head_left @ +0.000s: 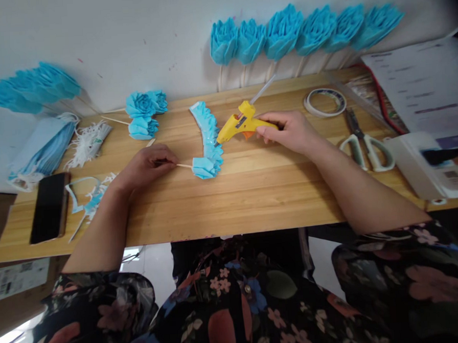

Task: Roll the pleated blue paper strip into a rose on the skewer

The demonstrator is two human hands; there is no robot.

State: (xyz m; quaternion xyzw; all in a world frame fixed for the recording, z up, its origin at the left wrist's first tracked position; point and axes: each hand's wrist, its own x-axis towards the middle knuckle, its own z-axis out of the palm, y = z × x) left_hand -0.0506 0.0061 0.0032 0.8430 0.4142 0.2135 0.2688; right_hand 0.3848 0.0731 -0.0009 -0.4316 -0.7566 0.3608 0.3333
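My left hand (152, 164) pinches a thin wooden stick (184, 165) whose far end runs into a rolled blue bloom (205, 167). From that roll a ruffled blue strip (207, 125) curves away toward the wall, lying on the wooden table (231, 207). My right hand (288, 130) is closed round the handle of a yellow glue gun (239, 123), with a clear glue stick poking out of its back. The gun's nozzle is at the right edge of the strip; whether it touches is unclear.
Blue flowers on sticks (283, 33) lean against the wall, more (36, 87) at the left. Small blooms (141, 112) lie behind my left hand. Leftward are blue sheets (43, 148), white ties (89, 143) and a phone (49, 207); rightward, tape (325, 103), scissors (366, 146) and a white box (424, 166).
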